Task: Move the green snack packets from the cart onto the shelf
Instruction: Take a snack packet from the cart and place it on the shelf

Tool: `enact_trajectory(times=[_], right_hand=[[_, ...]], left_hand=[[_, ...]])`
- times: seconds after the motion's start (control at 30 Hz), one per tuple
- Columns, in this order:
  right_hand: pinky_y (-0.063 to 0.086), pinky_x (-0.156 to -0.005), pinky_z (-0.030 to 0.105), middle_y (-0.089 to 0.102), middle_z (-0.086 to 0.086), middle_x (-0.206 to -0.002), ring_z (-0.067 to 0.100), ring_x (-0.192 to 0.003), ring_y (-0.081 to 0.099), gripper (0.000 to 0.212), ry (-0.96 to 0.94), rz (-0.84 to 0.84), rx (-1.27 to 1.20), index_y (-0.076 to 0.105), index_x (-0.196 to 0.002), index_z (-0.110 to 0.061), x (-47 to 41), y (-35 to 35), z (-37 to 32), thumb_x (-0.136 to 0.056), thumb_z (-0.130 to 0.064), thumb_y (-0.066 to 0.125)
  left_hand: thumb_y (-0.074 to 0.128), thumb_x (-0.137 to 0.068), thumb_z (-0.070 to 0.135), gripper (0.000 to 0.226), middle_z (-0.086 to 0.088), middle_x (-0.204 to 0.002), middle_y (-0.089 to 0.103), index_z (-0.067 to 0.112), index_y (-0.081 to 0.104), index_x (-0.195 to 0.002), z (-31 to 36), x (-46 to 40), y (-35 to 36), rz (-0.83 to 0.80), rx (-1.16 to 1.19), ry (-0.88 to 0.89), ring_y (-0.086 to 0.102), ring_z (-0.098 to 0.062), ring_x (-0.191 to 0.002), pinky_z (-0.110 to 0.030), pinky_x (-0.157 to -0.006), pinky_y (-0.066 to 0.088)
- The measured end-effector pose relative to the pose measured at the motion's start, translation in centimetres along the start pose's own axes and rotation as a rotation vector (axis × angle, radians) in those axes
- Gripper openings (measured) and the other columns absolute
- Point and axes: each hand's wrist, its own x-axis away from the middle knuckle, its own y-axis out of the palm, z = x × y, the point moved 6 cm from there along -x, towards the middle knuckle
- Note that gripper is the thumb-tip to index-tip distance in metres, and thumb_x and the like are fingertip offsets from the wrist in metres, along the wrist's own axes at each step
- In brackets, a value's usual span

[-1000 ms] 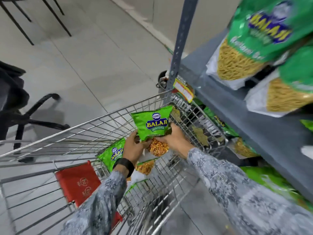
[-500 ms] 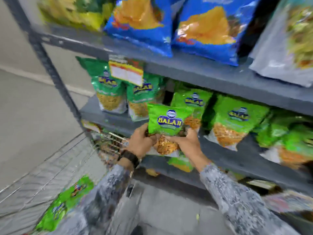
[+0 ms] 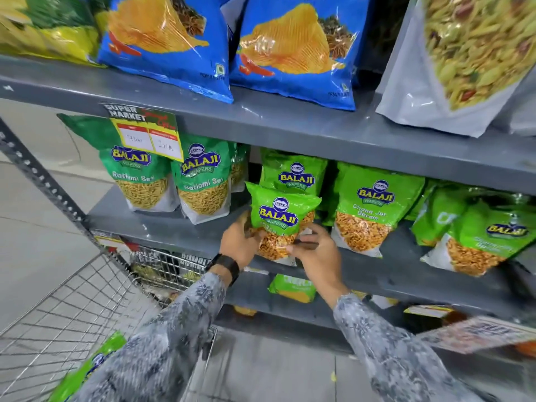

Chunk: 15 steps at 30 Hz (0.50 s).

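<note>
I hold a green snack packet upright at the front edge of the grey middle shelf. My left hand grips its lower left side and my right hand grips its lower right corner. Right behind it stands another green packet, with more green packets to the right. The wire cart is at the lower left, and one green packet still lies in it, partly hidden by my left sleeve.
Two green sev packets stand left of the held one under a yellow price tag. Blue chip bags fill the upper shelf. A perforated shelf post runs down the left. A lower shelf holds a small green packet.
I lifted the packet out of the cart and turned to the shelf. Both hands have carried it up and forward to the middle shelf's edge.
</note>
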Motion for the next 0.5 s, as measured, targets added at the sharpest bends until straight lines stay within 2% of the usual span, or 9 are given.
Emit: enact_trajectory(times=[0.07, 0.13, 0.17, 0.23, 0.37, 0.43, 0.5], right_hand=[[0.056, -0.070, 0.022, 0.070, -0.013, -0.082, 0.007, -0.076, 0.069, 0.041, -0.045, 0.104, 0.016, 0.061, -0.094, -0.038, 1.8, -0.9, -0.8, -0.073, -0.015, 0.087], [0.059, -0.071, 0.034, 0.069, -0.011, -0.077, 0.003, -0.069, 0.067, 0.032, -0.088, 0.080, 0.049, 0.061, -0.089, -0.036, 4.0, 0.0, -1.8, -0.077, -0.014, 0.081], [0.060, -0.074, 0.040, 0.069, -0.010, -0.077, 0.004, -0.069, 0.067, 0.027, -0.115, 0.016, 0.089, 0.063, -0.091, -0.033, 5.2, 1.1, -2.4, -0.079, -0.014, 0.078], [0.058, -0.082, 0.043, 0.070, -0.004, -0.085, 0.011, -0.076, 0.067, 0.025, -0.234, -0.174, 0.215, 0.066, -0.100, -0.024, 7.7, 5.1, -4.6, -0.080, -0.012, 0.073], [0.050, -0.100, 0.042, 0.064, 0.002, -0.125, 0.025, -0.115, 0.061, 0.046, -0.585, -0.525, 0.552, 0.060, -0.129, -0.021, 12.3, 15.2, -8.5, -0.084, -0.017, 0.069], [0.046, -0.105, 0.043, 0.055, 0.002, -0.140, 0.026, -0.129, 0.054, 0.052, -0.680, -0.693, 0.669, 0.053, -0.139, -0.025, 14.6, 21.2, -8.4, -0.089, -0.021, 0.065], [0.043, -0.109, 0.042, 0.051, 0.004, -0.147, 0.029, -0.133, 0.052, 0.053, -0.747, -0.813, 0.733, 0.051, -0.142, -0.024, 16.8, 26.7, -7.2, -0.090, -0.023, 0.063]], left_hand=[[0.072, -0.086, 0.034, 0.068, 0.001, -0.131, 0.067, 0.025, 0.044, -0.147, -0.3, 1.5, -1.3, -0.002, 0.054, -0.021, 0.060, -0.014, -0.123, -0.031, -0.100, 0.049], [0.069, -0.089, 0.031, 0.070, -0.003, -0.148, 0.055, 0.024, 0.039, -0.151, -1.2, 3.9, -3.5, 0.006, 0.081, -0.040, 0.053, -0.019, -0.135, -0.041, -0.111, 0.045], [0.069, -0.090, 0.030, 0.069, -0.005, -0.150, 0.053, 0.023, 0.039, -0.152, -1.9, 5.2, -4.8, 0.026, 0.075, -0.043, 0.051, -0.020, -0.137, -0.042, -0.112, 0.044], [0.068, -0.090, 0.030, 0.066, -0.008, -0.147, 0.055, 0.023, 0.042, -0.151, -4.3, 8.0, -8.9, 0.109, 0.026, -0.072, 0.055, -0.024, -0.133, -0.044, -0.108, 0.047], [0.068, -0.090, 0.032, 0.062, -0.013, -0.136, 0.065, 0.025, 0.047, -0.147, -11.2, 13.2, -16.2, 0.268, -0.121, -0.232, 0.063, -0.032, -0.121, -0.042, -0.098, 0.051], [0.068, -0.089, 0.029, 0.059, -0.012, -0.138, 0.063, 0.025, 0.050, -0.145, -15.8, 15.8, -19.4, 0.357, -0.111, -0.329, 0.060, -0.031, -0.125, -0.041, -0.102, 0.048], [0.069, -0.088, 0.027, 0.059, -0.009, -0.142, 0.061, 0.024, 0.051, -0.145, -20.6, 18.4, -21.7, 0.437, -0.072, -0.427, 0.058, -0.029, -0.129, -0.041, -0.106, 0.046]])
